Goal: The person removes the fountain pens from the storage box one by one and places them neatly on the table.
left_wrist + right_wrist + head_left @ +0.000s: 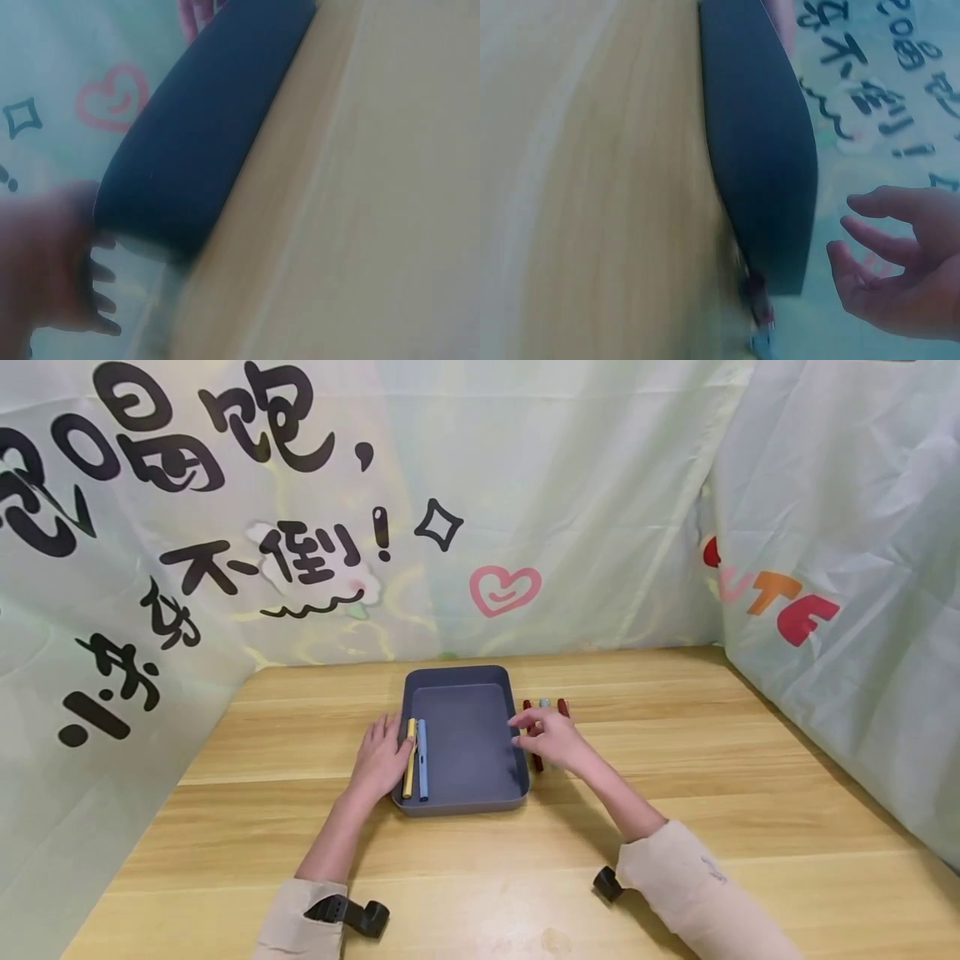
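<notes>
centrally, a dark grey tray point(465, 743) sits on the wooden table point(675, 827), seen from above in the head view. only this view shows the tray's inside: a yellow pen point(409, 758) and a light blue pen point(422, 760) lie side by side, touching, along the tray's left wall, running front to back.

the left hand point(381, 758) rests at the tray's left rim. its fingers lie nearly straight and close together, with the fingertips at the yellow pen. whether they press on the pen or only touch it cannot be told. the left wrist view shows only the tray's outer wall point(202, 127), the blurred hand point(52, 262) with short fingers spread slightly apart, and bare table; neither pen appears there.

the right hand point(551, 737) hovers just outside the tray's right rim, over a row of pens point(545, 704) lying on the table. red ones and a pale blue one show behind the knuckles; the rest of the row is hidden by the hand. the right wrist view shows what the head view does not: the right hand point(900, 270) has its fingers loosely curved and apart, with nothing between them. it also shows the tray's outer wall point(761, 150) and, blurred at the tray's corner, the red and pale blue ends of pens point(759, 315) on the table.

a printed cloth backdrop point(300, 510) stands behind the table.
</notes>
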Demonstrator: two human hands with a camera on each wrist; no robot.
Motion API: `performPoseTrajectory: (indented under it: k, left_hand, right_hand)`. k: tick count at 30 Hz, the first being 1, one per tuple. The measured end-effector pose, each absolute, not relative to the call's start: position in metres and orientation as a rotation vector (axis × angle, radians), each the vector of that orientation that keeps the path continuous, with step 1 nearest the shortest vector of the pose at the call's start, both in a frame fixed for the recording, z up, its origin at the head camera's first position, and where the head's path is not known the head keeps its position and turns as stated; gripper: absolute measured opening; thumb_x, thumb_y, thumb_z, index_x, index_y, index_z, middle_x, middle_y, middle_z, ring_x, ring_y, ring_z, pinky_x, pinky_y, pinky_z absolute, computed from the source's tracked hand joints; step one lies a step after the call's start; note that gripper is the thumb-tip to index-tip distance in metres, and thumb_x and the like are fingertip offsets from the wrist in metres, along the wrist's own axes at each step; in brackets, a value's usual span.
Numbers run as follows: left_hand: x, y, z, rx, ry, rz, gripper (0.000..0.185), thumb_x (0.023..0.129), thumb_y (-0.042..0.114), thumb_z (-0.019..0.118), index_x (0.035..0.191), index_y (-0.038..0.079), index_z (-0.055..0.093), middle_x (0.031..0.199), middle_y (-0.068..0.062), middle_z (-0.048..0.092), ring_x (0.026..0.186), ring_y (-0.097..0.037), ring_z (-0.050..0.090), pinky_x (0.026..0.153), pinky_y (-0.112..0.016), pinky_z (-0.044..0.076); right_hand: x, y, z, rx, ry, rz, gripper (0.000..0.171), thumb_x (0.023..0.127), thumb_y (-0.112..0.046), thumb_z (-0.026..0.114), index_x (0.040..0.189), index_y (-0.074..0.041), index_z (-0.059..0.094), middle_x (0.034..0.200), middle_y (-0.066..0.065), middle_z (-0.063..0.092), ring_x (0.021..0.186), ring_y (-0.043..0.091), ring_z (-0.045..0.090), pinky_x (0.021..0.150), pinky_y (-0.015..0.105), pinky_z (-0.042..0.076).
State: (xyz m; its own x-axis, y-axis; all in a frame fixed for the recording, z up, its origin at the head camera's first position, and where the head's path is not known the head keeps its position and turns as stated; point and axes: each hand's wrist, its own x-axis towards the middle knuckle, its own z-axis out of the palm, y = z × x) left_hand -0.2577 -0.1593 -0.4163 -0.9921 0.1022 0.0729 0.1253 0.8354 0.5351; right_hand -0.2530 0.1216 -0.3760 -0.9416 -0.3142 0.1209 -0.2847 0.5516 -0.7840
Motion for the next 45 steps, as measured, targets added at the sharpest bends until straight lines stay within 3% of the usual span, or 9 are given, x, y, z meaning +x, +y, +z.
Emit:
performPoseTrajectory:
  k: [7,20,32,45]
  left_hand:
    - [-0.257,-0.160,-0.418,-0.159,-3.040,-0.802,0.053,0.100,0.030,0.029,0.148,0.014,0.016,0.151,-0.018,0.004,0.133,-0.044,0.000,0.103,-0.058,0.007]
    - [-0.260,-0.160,-0.421,-0.142,-3.069,-0.853,0.055,0.099,0.030,0.028,0.149,0.017,0.010,0.150,-0.020,0.002,0.133,-0.045,-0.001,0.103,-0.059,0.006]
    - [-0.261,-0.160,-0.421,-0.139,-3.080,-0.877,0.055,0.099,0.031,0.027,0.149,0.018,0.010,0.151,-0.019,0.001,0.133,-0.045,-0.001,0.102,-0.060,0.005]
    - [-0.260,-0.163,-0.420,-0.108,-3.108,-0.887,0.055,0.099,0.031,0.027,0.149,0.018,0.007,0.147,-0.019,0.022,0.130,-0.049,0.011,0.102,-0.062,0.003]
  right_hand:
    - [-0.248,0.082,-0.378,-0.694,2.746,-1.255,0.023,0.082,-0.007,0.068,0.104,0.000,0.065,0.102,0.016,0.058,0.082,0.021,0.060,0.065,0.029,0.048]
    - [-0.251,0.028,-0.390,-0.763,2.644,-1.165,0.021,0.082,-0.008,0.069,0.102,-0.004,0.067,0.096,0.010,0.061,0.083,0.020,0.061,0.070,0.028,0.048]
    - [-0.254,0.006,-0.404,-0.773,2.595,-1.141,0.020,0.081,-0.006,0.069,0.101,-0.007,0.068,0.091,0.005,0.064,0.084,0.018,0.061,0.072,0.027,0.048]
    - [-0.255,0.004,-0.409,-0.768,2.587,-1.146,0.018,0.081,-0.008,0.068,0.098,-0.005,0.070,0.083,0.000,0.062,0.076,0.013,0.059,0.067,0.024,0.046]
